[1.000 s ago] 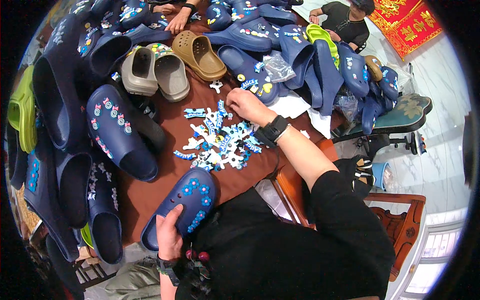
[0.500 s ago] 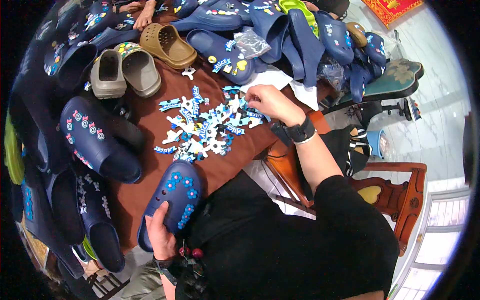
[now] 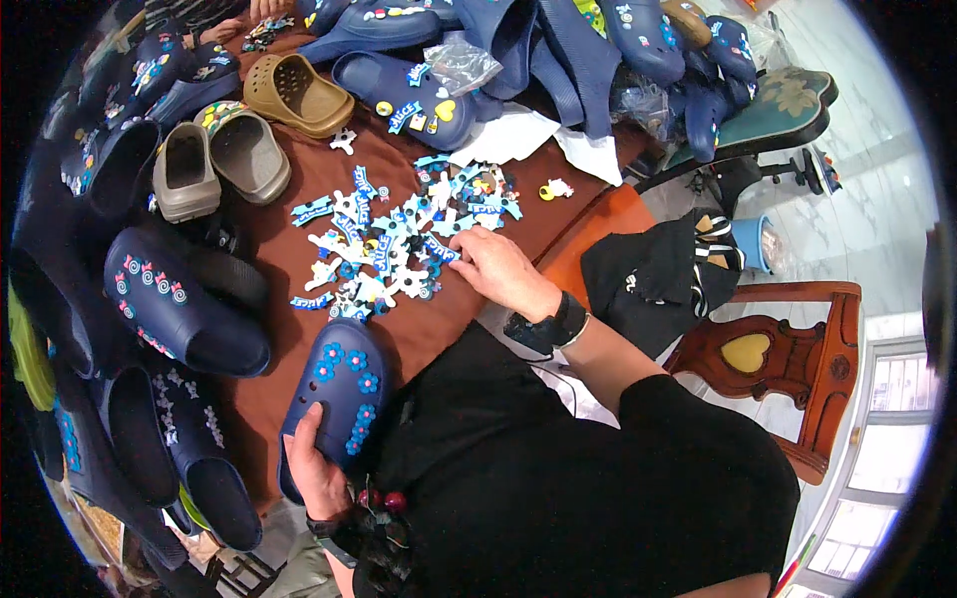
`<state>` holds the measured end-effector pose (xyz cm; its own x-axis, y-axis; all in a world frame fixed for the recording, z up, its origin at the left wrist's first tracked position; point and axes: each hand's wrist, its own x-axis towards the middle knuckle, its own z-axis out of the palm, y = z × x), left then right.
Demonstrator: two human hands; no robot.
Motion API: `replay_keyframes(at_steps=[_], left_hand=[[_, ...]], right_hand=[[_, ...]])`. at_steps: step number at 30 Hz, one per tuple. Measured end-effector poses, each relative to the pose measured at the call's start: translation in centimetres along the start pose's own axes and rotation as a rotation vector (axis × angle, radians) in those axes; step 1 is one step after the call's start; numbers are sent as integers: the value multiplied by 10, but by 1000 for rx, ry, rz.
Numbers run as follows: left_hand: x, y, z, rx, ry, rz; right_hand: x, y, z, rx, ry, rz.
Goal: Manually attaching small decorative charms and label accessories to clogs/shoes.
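Note:
A navy clog (image 3: 334, 374) with blue flower charms along its top is in my left hand (image 3: 319, 476). My thumb lies on its upper below open holes, and the fingers are hidden beneath. My right hand (image 3: 498, 269) is at the near right edge of a pile of shoe charms (image 3: 384, 239), its fingers bent and close together. Blue-and-white banner charms, white figures and small flowers make up the pile. The fingertips touch the pile beside a banner charm (image 3: 439, 249); whatever they pinch, if anything, is hidden.
Brown cloth (image 3: 279, 239) covers the table. A decorated navy clog (image 3: 174, 299) stands left, grey clogs (image 3: 249, 159) and a tan clog (image 3: 299, 97) beyond. More navy clogs crowd the far side, near white paper (image 3: 508, 135). Another person's hand (image 3: 221, 30) shows far left. A wooden chair (image 3: 788, 369) stands right.
My right hand has moved nearer and left, from the pile's far right side to its near right edge. The view has shifted slightly. My left hand still holds the clog.

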<state>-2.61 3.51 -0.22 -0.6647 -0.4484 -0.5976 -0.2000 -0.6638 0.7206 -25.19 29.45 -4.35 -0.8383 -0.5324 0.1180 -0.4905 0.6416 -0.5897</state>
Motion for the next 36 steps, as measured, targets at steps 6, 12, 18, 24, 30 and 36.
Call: replay_keyframes(at_steps=[6,12,18,24,30,36], left_hand=[[-7,0,-1,31,51,33],[7,-8,-13,-7,22,12],[8,-2,-8,-203,-11,-79],[6,3,-6,-290,4,-106],[-2,6,-6,-205,-51,-159],[-9,7,-3,-123,30,-170]], right_hand=[[3,1,10,10,45,-41],[4,-4,12,-21,11,41],[6,0,6,-19,18,42],[-14,-29,9,79,38,-46],[-30,-56,42,147,-25,-266],[-22,-66,52,275,-100,-363]])
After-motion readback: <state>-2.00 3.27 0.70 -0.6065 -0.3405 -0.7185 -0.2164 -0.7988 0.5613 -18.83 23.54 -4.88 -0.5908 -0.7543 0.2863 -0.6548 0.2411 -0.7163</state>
